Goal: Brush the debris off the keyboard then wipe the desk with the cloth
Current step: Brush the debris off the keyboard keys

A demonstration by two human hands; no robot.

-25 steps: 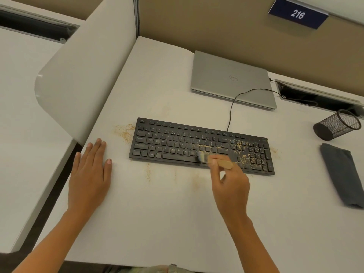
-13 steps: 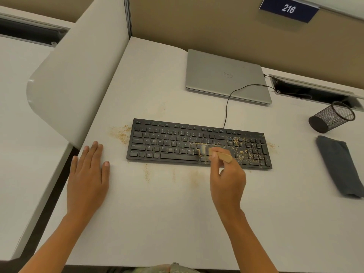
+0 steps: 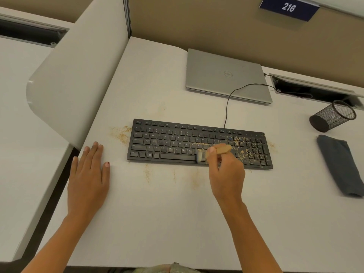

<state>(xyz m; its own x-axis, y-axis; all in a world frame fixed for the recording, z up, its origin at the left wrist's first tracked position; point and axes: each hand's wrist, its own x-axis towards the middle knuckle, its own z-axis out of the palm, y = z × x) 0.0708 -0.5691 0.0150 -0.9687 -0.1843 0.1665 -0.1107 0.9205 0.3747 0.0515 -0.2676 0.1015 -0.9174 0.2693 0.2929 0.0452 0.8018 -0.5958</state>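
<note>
The white counter (image 3: 177, 223) carries a black keyboard (image 3: 167, 143) (debris (image 3: 241, 149) over its right half). The right hand (image 3: 226, 175) clamps its fingers on a brush (image 3: 223, 149) at the keys; the left hand (image 3: 88, 174) lies flat, fingers straight.

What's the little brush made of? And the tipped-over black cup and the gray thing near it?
The brush handle looks like matte pale wood, maybe plastic: tan, no shine. The cup is black wire mesh, probably metal: you can see through its grid. The gray thing is a cloth: soft, dull, folded and wrinkled.
</note>
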